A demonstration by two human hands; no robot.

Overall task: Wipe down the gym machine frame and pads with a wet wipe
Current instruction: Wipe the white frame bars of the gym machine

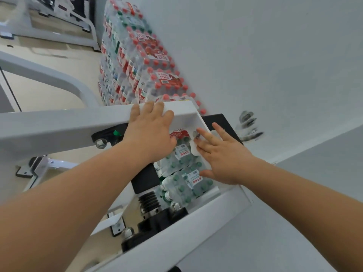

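At the far end of the white painted steel gym machine frame (pixel 59 124): frame-wiping step in hand. My left hand (pixel 151 130) grips its top edge, fingers curled over. My right hand (pixel 222 156), fingers straight, presses the white wet wipe (pixel 194 151) flat against it. Next, I judge: slide the wipe along, keeping pressure.
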